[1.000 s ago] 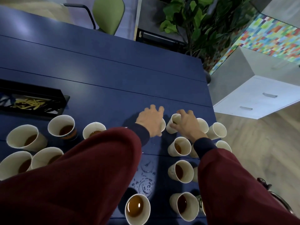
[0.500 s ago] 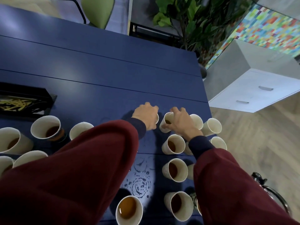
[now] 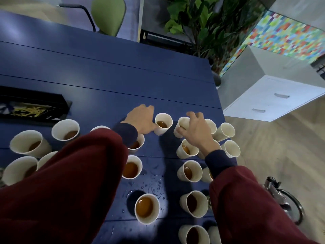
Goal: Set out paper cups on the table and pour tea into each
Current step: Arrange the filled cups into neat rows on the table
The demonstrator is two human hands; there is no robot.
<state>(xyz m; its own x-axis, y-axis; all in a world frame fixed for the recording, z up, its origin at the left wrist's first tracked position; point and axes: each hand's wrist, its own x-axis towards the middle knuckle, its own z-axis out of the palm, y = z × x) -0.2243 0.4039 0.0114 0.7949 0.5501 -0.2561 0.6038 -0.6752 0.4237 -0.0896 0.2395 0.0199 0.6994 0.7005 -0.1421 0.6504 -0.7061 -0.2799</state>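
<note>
Several white paper cups stand on the dark blue table (image 3: 109, 81), most with brown tea in them. My left hand (image 3: 141, 121) lies low on the table with its fingers stretched forward, and its thumb touches the side of a tea-filled cup (image 3: 163, 123). My right hand (image 3: 196, 132) reaches over the right group of cups. Its thumb and fingers curl round a tilted paper cup (image 3: 182, 125) at the group's far end. More tea-filled cups (image 3: 146, 207) stand near me, and another cluster (image 3: 26, 144) is at the left, partly hidden by my red sleeve.
A black tray (image 3: 35, 110) with yellow strips lies at the far left. Water drops (image 3: 153, 185) spot the table between the cup rows. The table's right edge runs just past the cups, with a metal object (image 3: 281, 196) on the floor below. A green chair (image 3: 109, 14), a plant and a white drawer cabinet (image 3: 270, 101) stand beyond.
My left hand has slid left off its cup, which now stands uncovered beside the thumb. My right hand stays on the tilted cup. The view has shifted slightly.
</note>
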